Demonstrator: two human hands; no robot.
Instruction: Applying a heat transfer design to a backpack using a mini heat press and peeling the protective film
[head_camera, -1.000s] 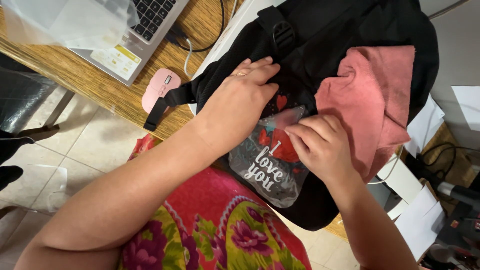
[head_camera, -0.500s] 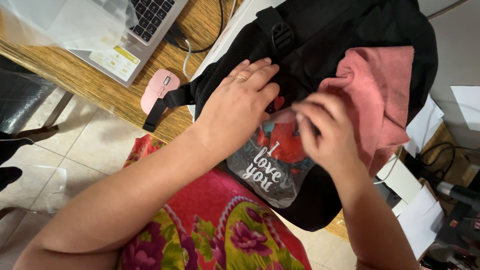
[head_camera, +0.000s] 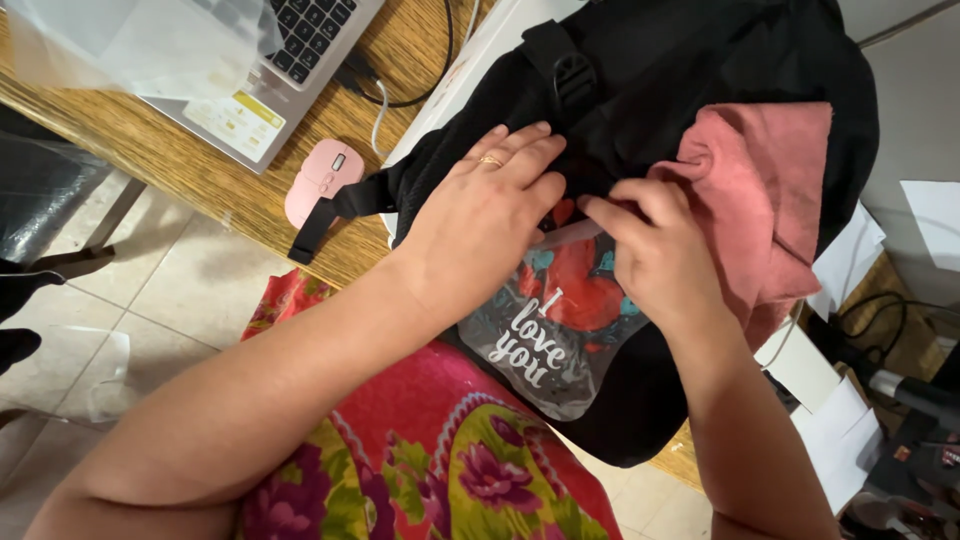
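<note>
A black backpack (head_camera: 700, 60) lies on the table edge and over my lap. A clear plastic pouch (head_camera: 555, 340) with red hearts and white lettering rests against its front. My left hand (head_camera: 480, 215), wearing a ring, lies flat on the backpack, covering the pouch's upper left corner. My right hand (head_camera: 655, 255) is curled with its fingertips pinching the pouch's top edge, just where it meets the black fabric. A pink cloth (head_camera: 770, 190) is draped on the backpack right beside my right hand.
A pink mouse (head_camera: 322, 178) and a silver laptop (head_camera: 270, 70) sit on the wooden table (head_camera: 170, 160) at the left, with cables behind. White papers (head_camera: 835, 410) and dark cables lie at the right. My lap is covered by red floral fabric (head_camera: 440, 450).
My right hand has moved up from the pouch's right side to its top edge. My left hand has stayed flat on the backpack.
</note>
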